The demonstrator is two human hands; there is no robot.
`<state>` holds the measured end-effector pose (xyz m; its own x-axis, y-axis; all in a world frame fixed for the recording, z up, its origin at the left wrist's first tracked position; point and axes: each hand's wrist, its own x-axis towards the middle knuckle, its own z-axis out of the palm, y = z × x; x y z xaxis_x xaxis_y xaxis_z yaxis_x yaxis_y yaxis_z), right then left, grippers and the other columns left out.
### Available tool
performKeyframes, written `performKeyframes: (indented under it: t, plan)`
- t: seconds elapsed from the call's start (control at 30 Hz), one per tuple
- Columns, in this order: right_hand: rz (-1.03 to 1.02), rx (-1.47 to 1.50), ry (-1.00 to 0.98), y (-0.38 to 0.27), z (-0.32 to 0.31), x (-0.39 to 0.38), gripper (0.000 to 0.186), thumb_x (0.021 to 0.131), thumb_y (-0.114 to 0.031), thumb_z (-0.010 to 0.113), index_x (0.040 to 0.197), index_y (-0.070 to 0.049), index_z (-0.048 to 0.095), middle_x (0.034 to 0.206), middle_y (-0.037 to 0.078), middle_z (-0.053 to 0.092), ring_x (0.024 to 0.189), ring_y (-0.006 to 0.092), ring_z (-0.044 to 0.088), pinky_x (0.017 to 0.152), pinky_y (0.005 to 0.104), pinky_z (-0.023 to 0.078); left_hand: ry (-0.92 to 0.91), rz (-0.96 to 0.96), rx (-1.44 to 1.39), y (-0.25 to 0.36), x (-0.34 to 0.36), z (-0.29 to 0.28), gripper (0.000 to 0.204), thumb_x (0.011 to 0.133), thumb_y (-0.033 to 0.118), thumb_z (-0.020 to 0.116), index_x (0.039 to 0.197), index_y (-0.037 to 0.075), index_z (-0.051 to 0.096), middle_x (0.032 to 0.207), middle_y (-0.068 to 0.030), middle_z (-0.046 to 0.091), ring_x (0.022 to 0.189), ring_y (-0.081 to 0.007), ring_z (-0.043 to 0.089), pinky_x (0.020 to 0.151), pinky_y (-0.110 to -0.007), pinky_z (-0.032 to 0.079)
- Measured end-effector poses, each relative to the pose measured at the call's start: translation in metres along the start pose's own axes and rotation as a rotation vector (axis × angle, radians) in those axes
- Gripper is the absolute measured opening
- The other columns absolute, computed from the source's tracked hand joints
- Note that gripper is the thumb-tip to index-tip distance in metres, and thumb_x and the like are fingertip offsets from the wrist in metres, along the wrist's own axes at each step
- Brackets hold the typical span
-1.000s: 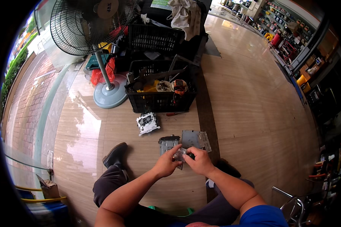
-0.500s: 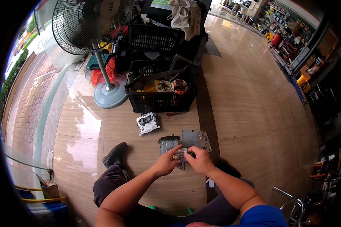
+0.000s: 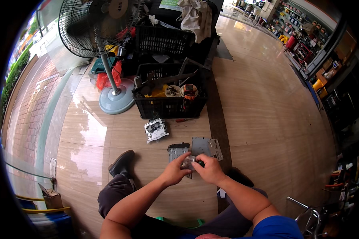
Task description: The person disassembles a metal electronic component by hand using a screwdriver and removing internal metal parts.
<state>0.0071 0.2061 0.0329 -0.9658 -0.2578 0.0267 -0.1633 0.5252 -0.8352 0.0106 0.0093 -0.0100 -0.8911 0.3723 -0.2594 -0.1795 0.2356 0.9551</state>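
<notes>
My left hand (image 3: 174, 172) is closed on a small silver metal part (image 3: 188, 162), gripping it between thumb and fingers. My right hand (image 3: 210, 171) meets it from the other side, closed around a green-handled tool (image 3: 201, 163); its tip is hidden. Just beyond my hands a grey metal casing (image 3: 178, 150) with a dark front edge lies on the floor. Beside it rest a flat grey metal plate (image 3: 200, 145) and a slotted metal strip (image 3: 216, 149). Farther off sits a white-framed mechanism (image 3: 155, 130).
A black plastic crate (image 3: 169, 108) of tools stands ahead, with a red-handled screwdriver (image 3: 182, 120) on the floor before it. To its left is a pedestal fan (image 3: 116, 99). My boot (image 3: 122, 162) is at the left, and a chrome tubular frame (image 3: 307, 209) is at lower right.
The small metal part has tilted slightly between my fingers, and my right thumb has shifted a little left over it. The fan head has turned slightly; the floor pieces stay put.
</notes>
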Motion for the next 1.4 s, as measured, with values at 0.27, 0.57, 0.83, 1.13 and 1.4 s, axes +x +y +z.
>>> performKeyframes:
  t: [0.27,0.57,0.83,1.13,1.4]
  plan:
    - [-0.037,-0.003,0.027,-0.013,0.008,0.012,0.021,0.089,-0.02,0.073,0.098,-0.001,0.069,0.083,0.018,0.071,0.073,0.0268,0.07,0.067,0.0364,0.052,0.069,-0.023,-0.095,-0.014,0.005,-0.008,0.06,0.09,0.006,0.062,0.149,0.013,0.049,0.135,-0.0209,0.063,0.125,-0.0361,0.061,0.104,-0.041,0.048]
    - [-0.06,-0.009,0.02,-0.01,0.018,0.021,0.021,0.09,-0.02,0.072,0.098,-0.001,0.069,0.085,0.019,0.071,0.076,0.0288,0.07,0.069,0.037,0.053,0.161,-0.04,0.07,-0.009,-0.003,-0.01,0.069,0.086,0.015,0.072,0.15,0.013,0.046,0.132,-0.0239,0.064,0.121,-0.0392,0.062,0.101,-0.042,0.05]
    - [-0.068,0.0,-0.018,-0.009,0.02,0.022,0.021,0.09,-0.019,0.072,0.099,0.0,0.069,0.087,0.018,0.072,0.078,0.029,0.071,0.07,0.0368,0.053,0.159,-0.034,0.01,-0.01,-0.01,-0.013,0.078,0.082,0.017,0.079,0.151,0.012,0.043,0.133,-0.0265,0.061,0.122,-0.0398,0.06,0.102,-0.043,0.05]
    - [-0.074,0.004,-0.024,-0.012,0.019,0.022,0.019,0.09,-0.019,0.071,0.096,-0.001,0.067,0.085,0.02,0.07,0.077,0.0356,0.07,0.068,0.0412,0.053,0.184,-0.061,0.064,-0.007,-0.01,-0.012,0.077,0.083,0.02,0.079,0.151,0.014,0.044,0.132,-0.0292,0.06,0.121,-0.042,0.06,0.102,-0.045,0.05]
    - [-0.078,0.019,0.033,-0.007,0.011,0.023,0.018,0.089,-0.016,0.071,0.097,-0.001,0.066,0.084,0.021,0.069,0.076,0.036,0.069,0.068,0.0406,0.053,0.215,0.015,0.061,-0.008,0.004,0.004,0.077,0.083,0.016,0.077,0.152,0.014,0.042,0.136,-0.0285,0.057,0.122,-0.0423,0.059,0.101,-0.044,0.05]
